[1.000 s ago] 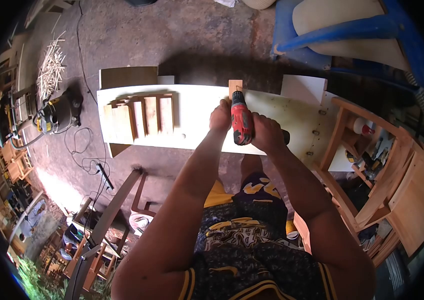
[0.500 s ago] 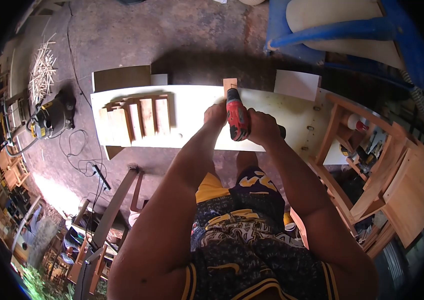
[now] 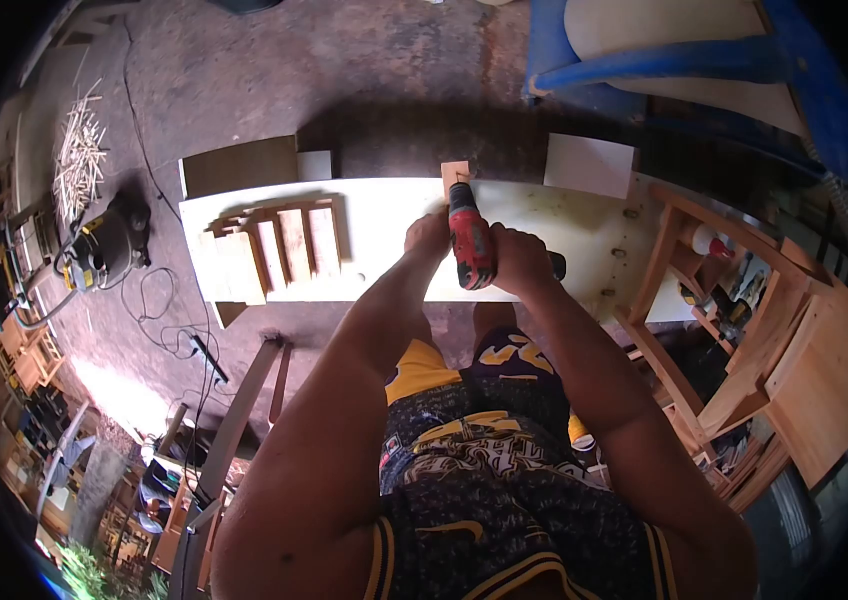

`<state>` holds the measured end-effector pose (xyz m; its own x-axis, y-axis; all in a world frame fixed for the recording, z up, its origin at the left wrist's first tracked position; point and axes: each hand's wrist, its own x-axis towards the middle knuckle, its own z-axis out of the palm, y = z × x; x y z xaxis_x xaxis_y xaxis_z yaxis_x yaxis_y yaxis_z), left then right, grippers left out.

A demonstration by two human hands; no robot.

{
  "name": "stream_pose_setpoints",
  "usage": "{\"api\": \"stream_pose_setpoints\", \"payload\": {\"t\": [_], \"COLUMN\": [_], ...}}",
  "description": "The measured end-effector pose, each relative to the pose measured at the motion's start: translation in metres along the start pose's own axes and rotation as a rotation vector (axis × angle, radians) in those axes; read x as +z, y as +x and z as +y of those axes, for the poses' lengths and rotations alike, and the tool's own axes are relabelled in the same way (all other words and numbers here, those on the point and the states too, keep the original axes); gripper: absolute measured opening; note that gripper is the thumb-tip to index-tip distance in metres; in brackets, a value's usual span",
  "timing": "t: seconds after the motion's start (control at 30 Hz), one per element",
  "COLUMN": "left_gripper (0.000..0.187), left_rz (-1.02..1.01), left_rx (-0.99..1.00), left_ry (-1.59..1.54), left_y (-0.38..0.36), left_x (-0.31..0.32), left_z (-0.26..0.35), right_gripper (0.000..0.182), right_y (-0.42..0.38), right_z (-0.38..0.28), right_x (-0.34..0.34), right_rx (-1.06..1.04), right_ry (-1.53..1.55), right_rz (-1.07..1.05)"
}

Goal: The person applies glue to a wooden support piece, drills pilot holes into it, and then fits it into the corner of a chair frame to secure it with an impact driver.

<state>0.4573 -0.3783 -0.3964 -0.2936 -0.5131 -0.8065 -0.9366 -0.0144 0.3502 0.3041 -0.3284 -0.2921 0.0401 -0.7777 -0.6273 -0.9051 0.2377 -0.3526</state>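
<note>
A red and black cordless drill (image 3: 470, 245) is in my right hand (image 3: 522, 260), whose fingers are wrapped round its handle. Its thin bit points away from me and meets a short flat piece of wood (image 3: 455, 172). My left hand (image 3: 429, 234) is closed at the near left side of that piece, beside the drill's chuck; its fingertips are partly hidden. The wood's far end sticks out past the far edge of a long white board (image 3: 394, 255). Most of its near end is covered by the drill and my left hand.
Several wooden pieces (image 3: 294, 245) lie on the board's left side. A wooden frame (image 3: 674, 250) stands at the right, and a blue chair (image 3: 664, 65) at the far right. A black and yellow machine (image 3: 104, 250), cables and a bundle of thin sticks (image 3: 81, 155) are on the floor at left.
The whole view has shifted slightly. Both hands, the drill and the piece of wood keep nearly the same arrangement.
</note>
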Motion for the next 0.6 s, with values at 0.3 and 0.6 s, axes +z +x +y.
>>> {"api": "stream_pose_setpoints", "payload": {"t": [0.3,0.6], "left_gripper": [0.026,0.024], "left_rz": [0.087,0.071], "left_rx": [0.07,0.025], "left_ry": [-0.105,-0.103], "left_y": [0.003,-0.002], "left_x": [0.008,0.005], "left_z": [-0.01,-0.007], "right_gripper": [0.035,0.025], "right_y": [0.002,0.006], "right_z": [0.0,0.003], "right_x": [0.005,0.006], "right_rx": [0.021,-0.007], "right_ry": [0.018,-0.026], "right_rz": [0.01,0.017]}}
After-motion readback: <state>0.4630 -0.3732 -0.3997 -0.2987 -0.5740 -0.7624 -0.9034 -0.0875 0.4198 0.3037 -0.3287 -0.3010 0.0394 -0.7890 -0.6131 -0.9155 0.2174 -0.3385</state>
